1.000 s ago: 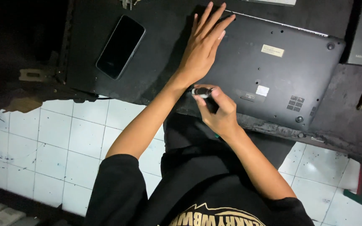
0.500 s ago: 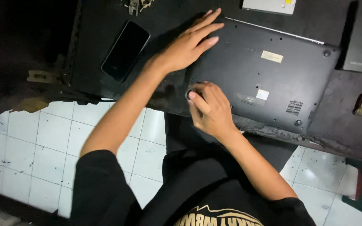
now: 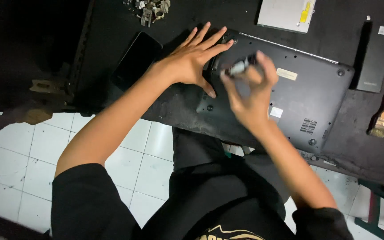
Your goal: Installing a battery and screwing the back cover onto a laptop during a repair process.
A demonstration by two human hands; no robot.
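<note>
Unscrewing stage, seemingly: laptop [image 3: 285,93] lying base-up on surface [image 3: 112,35]. Left hand [image 3: 192,60] spread flat, steadying corner. Right hand [image 3: 250,95] closed around screwdriver [image 3: 238,67], blurred. Next: seating tip squarely in screw.

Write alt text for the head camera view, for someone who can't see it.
A person's left hand lies flat on an upturned dark laptop on a black workbench, while the right hand holds a small screwdriver over it. A dark phone lies to the left, and a brush to the right.
</note>
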